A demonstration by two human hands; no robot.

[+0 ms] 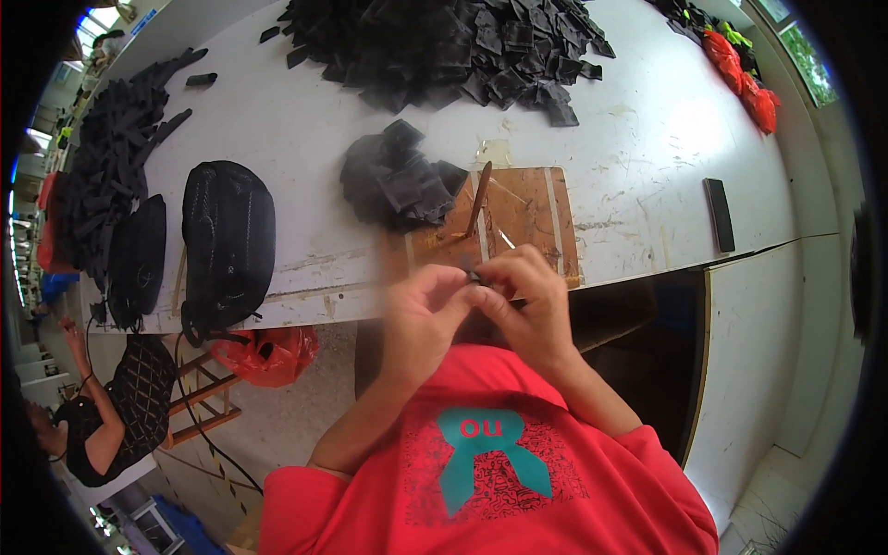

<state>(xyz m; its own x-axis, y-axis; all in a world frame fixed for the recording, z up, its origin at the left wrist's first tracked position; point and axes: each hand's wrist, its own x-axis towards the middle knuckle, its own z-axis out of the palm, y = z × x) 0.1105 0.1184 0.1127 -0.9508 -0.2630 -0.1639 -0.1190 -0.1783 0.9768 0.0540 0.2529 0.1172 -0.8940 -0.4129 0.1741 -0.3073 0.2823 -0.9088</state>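
Head view: I see my left hand (418, 310) and right hand (529, 296) together, pinching a small black piece (474, 277) just over the wooden board (527, 217). I'd judge steady fingertip pressure, near the table (647, 148) edge, matters most.

Both hands raised close together, left hand (418, 310) and right hand (527, 301), fingertips pinched, touching

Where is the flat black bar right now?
In the head view, the flat black bar lies alone at the right of the white table, right of the wooden board.
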